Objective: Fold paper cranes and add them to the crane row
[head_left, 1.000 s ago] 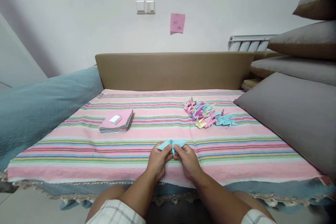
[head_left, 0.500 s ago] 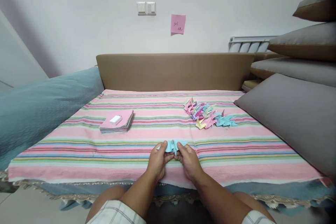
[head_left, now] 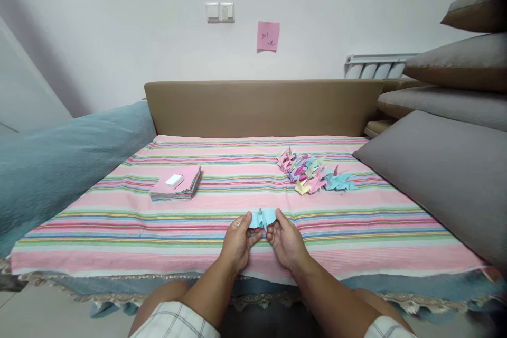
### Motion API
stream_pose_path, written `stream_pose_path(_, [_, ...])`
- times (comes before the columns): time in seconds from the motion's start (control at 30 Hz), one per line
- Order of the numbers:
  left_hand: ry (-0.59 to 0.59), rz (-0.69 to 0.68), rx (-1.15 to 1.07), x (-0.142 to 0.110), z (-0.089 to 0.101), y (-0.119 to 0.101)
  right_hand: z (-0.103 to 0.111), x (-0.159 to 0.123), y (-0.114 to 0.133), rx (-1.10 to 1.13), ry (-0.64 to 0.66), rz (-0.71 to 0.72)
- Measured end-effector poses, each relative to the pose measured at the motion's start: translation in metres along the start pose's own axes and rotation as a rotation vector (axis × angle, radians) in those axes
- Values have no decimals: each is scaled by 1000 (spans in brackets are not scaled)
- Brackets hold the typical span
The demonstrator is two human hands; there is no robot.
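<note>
A light-blue paper crane [head_left: 263, 217] is held up between my two hands, above the front part of the striped cloth. My left hand [head_left: 236, 240] pinches its left wing between thumb and fingers. On the other side, my right hand [head_left: 285, 240] has its thumb and fingers at the right wing's outer end. The crane's narrow middle points show between the spread wings. Parts of both wings are covered by my fingers.
A pile of folded paper cranes [head_left: 309, 171] in several colours lies at the back right. Left of centre, a stack of paper squares [head_left: 190, 182] carries a small white block [head_left: 174, 181]. Grey cushions [head_left: 447, 169] border the right, a blue armrest [head_left: 87, 153] the left.
My right thumb has slid outward from near the crane's middle to the right wing's end, and the wing now looks more curved. My left hand has hardly moved.
</note>
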State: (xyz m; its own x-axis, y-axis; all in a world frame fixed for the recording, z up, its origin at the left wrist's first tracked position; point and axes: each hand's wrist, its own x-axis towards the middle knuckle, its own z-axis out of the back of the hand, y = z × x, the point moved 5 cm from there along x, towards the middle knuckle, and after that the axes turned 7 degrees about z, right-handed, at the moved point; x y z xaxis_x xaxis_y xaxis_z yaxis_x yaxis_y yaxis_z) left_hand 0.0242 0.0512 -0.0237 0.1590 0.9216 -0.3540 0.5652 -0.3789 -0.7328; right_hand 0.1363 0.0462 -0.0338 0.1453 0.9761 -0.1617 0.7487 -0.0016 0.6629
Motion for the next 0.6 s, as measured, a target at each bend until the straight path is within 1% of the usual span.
stream_pose_path(0.4, [0, -1, 21, 1, 0, 3, 0, 4, 3, 98, 14, 28])
stream_pose_path(0.6, [33, 5, 26, 2, 2, 7, 2, 5, 4, 67, -18, 55])
